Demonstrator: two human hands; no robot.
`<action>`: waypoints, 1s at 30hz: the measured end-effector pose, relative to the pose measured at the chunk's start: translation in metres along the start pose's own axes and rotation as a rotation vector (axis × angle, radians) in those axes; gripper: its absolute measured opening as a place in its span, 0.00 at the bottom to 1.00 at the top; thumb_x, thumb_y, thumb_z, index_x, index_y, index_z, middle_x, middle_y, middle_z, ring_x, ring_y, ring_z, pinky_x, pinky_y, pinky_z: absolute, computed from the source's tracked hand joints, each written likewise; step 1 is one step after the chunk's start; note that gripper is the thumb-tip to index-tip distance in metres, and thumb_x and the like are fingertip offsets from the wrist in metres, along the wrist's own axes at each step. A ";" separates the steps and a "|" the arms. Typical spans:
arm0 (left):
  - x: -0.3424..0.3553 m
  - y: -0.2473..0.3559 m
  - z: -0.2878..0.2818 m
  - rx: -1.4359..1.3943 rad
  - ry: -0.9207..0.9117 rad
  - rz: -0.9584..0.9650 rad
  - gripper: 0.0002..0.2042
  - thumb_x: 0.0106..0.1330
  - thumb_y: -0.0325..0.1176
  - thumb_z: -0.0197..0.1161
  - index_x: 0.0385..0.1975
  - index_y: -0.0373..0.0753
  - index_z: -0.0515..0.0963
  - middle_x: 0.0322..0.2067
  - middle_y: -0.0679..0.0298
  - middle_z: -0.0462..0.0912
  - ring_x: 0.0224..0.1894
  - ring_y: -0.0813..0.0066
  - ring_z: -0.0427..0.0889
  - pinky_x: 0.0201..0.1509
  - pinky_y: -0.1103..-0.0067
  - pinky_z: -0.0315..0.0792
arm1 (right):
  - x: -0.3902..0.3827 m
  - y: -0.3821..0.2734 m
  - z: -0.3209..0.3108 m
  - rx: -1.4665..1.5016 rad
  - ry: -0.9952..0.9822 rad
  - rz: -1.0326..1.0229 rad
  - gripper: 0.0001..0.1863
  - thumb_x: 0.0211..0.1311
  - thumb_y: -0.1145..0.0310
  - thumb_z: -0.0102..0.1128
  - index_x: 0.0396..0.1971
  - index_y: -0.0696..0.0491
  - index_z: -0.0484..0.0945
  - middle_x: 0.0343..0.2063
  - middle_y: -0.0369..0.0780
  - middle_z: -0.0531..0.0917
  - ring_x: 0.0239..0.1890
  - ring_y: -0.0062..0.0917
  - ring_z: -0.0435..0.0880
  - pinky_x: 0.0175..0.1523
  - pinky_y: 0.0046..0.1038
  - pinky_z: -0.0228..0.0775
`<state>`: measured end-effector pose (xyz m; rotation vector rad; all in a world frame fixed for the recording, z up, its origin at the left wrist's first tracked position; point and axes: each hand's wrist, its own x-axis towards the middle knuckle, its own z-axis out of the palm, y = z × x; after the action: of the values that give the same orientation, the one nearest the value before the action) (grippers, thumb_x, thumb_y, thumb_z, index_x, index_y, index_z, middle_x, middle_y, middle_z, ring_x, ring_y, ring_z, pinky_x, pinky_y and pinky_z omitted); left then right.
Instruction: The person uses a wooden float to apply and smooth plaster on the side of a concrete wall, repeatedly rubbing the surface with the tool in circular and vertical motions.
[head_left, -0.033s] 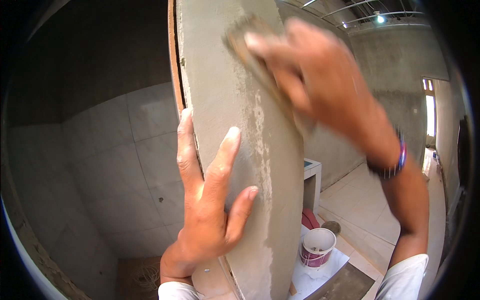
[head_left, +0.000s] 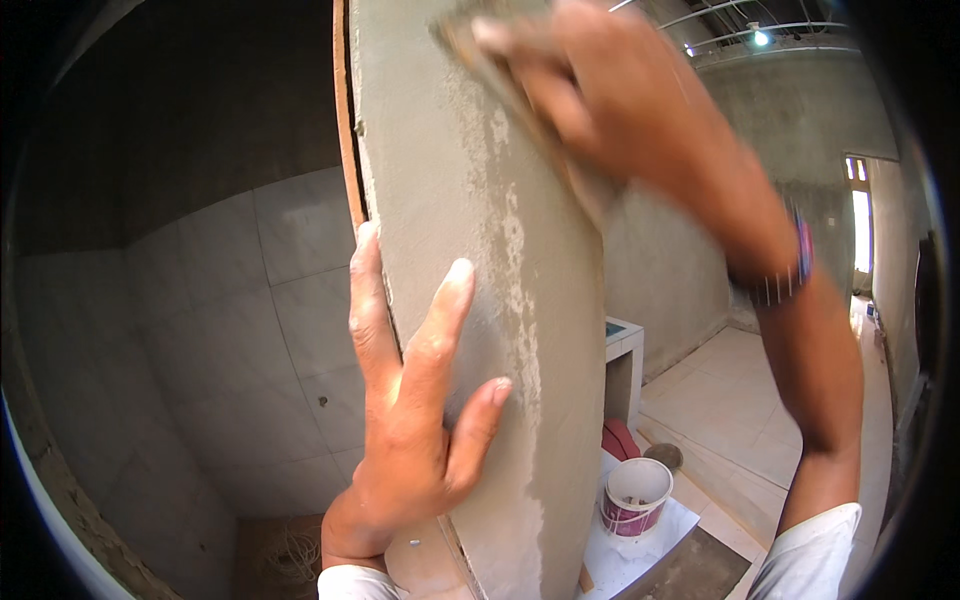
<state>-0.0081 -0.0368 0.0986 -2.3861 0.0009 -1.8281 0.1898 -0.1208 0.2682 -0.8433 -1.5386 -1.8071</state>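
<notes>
Float (head_left: pixel 528 122) at 12 o'clock, blurred, against plaster (head_left: pixel 425 170). Right hand (head_left: pixel 635 95) curled round it. Probably light, stiff, perhaps slick; best held mid-length. Left hand (head_left: pixel 412 425) at 7 o'clock, fingers spread.

The column (head_left: pixel 565 330) is grey-green, mottled by a paler, blotchy streak; the tool (head_left: pixel 592 188) is brownish (its tint blurred). The strip (head_left: pixel 346 120) is orange-brown, the tiles (head_left: pixel 205 345) grey with darker joint lines. The bucket (head_left: pixel 630 517) is white banded purple, the cloth (head_left: pixel 620 439) dull red, the sleeves (head_left: pixel 812 555) white.
</notes>
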 end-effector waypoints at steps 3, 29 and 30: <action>0.001 0.008 0.003 0.036 -0.028 -0.019 0.34 0.61 0.23 0.65 0.70 0.37 0.65 0.75 0.35 0.34 0.78 0.35 0.35 0.77 0.51 0.43 | 0.068 0.034 -0.023 0.149 -0.143 0.350 0.16 0.69 0.72 0.51 0.51 0.58 0.84 0.36 0.47 0.84 0.28 0.30 0.83 0.32 0.30 0.77; 0.000 0.006 -0.003 0.077 0.013 -0.005 0.34 0.59 0.32 0.68 0.68 0.37 0.68 0.74 0.32 0.38 0.77 0.31 0.42 0.75 0.50 0.48 | 0.045 0.041 -0.012 0.201 -0.018 0.259 0.19 0.64 0.77 0.48 0.49 0.61 0.85 0.31 0.49 0.89 0.20 0.25 0.81 0.28 0.25 0.78; -0.001 0.003 0.000 0.091 0.046 -0.009 0.34 0.58 0.37 0.67 0.68 0.39 0.69 0.74 0.34 0.40 0.77 0.33 0.43 0.75 0.48 0.48 | 0.036 0.036 -0.016 0.196 -0.045 0.243 0.18 0.65 0.77 0.48 0.48 0.61 0.85 0.30 0.49 0.88 0.21 0.25 0.82 0.30 0.24 0.79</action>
<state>-0.0082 -0.0399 0.0970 -2.2862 -0.0857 -1.8456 0.1951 -0.1429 0.3162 -0.9360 -1.5390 -1.4483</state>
